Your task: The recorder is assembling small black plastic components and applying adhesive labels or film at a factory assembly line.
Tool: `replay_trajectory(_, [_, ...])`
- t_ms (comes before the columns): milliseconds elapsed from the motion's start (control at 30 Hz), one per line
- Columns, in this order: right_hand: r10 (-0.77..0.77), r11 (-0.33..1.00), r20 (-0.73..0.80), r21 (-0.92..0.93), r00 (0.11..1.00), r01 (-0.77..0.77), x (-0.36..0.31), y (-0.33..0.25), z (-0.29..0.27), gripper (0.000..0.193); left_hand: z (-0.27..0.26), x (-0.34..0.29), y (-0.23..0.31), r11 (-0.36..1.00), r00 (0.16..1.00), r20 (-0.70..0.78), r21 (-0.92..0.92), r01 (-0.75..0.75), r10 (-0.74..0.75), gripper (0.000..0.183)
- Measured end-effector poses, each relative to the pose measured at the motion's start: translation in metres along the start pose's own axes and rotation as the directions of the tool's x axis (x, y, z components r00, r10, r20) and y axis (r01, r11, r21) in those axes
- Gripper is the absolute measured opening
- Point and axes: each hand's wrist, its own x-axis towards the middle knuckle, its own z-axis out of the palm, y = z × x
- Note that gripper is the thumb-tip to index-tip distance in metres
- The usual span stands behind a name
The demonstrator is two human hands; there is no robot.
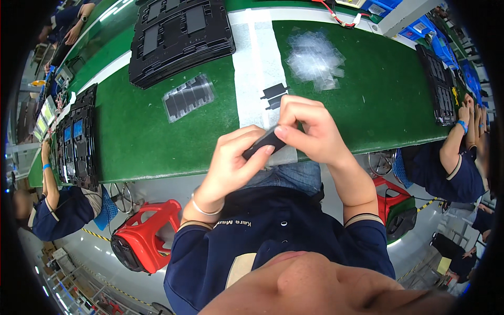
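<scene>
Between my two hands, above the table's near edge, is a dark flat rectangular piece (266, 140). My left hand (233, 157) grips its left end, thumb on top. At the other end, my right hand (310, 128) pinches the piece's upper right corner with thumb and bent fingers. Just beyond my hands, two black adhesive strips (274, 94) lie on a white paper strip (252, 63) that crosses the table. A clear sheet with black strips (189, 97) rests on the green mat to the left. What the fingertips of my right hand touch behind the piece is hidden.
Stacked black trays (181, 42) stand at the far left of the green table (362, 100). A pile of clear film pieces (315, 58) lies right of the paper. More trays sit at the left (79, 136) and right (438, 84). Co-workers sit on both sides; red stools (149, 231) stand behind.
</scene>
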Motion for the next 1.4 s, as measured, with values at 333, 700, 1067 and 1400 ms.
replay_trajectory(333, [-0.152,0.700,0.093,-0.693,0.984,0.173,-0.013,0.017,-0.001,0.033,-0.121,0.054,0.027,0.686,0.932,-0.160,0.718,-0.115,0.324,0.009])
replay_trajectory(700, [-0.059,0.673,0.296,-0.693,0.953,0.257,-0.040,0.005,-0.008,0.043,-0.182,0.134,-0.039,0.118,0.942,-0.079,0.992,0.043,0.326,0.024])
replay_trajectory(1067, [-0.516,0.659,0.289,-0.467,0.807,0.589,-0.006,0.008,-0.034,0.010,-0.114,0.115,0.006,0.956,0.989,0.103,0.263,-0.127,0.103,0.036])
replay_trajectory(1400, [-0.444,0.853,0.019,-0.298,0.896,0.429,0.059,0.027,-0.041,0.023,-0.070,0.097,-0.007,0.919,0.945,0.252,-0.281,0.277,-0.207,0.010])
